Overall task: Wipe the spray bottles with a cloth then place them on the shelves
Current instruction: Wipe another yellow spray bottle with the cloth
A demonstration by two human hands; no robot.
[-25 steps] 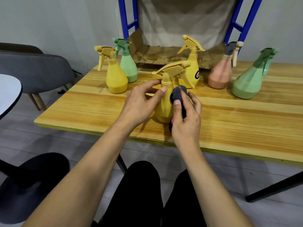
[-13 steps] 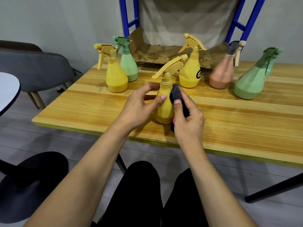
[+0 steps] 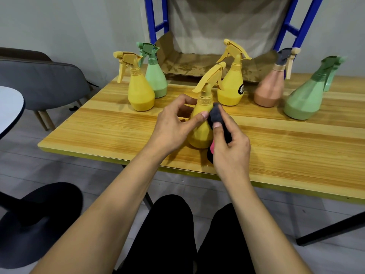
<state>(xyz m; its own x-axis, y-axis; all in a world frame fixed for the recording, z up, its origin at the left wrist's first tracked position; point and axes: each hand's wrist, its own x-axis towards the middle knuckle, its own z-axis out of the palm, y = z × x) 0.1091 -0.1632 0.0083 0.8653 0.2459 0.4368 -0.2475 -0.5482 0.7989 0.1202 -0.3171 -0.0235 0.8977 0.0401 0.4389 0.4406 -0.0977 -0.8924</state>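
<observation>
A yellow spray bottle stands upright near the front of the wooden table. My left hand grips its body from the left, thumb across the front. My right hand holds a dark cloth with a pink patch and presses it against the bottle's right shoulder. Further back stand a yellow bottle, a green bottle, a labelled yellow bottle, a pink bottle and a tilted-looking green bottle.
A blue metal shelf frame rises behind the table, with a brown cardboard sheet on its lowest level. A grey chair and a white round table sit at the left. My legs are below the table edge.
The held bottle's trigger head has turned from pointing left to pointing up and right. My right hand with the cloth has slid slightly along the bottle's side.
</observation>
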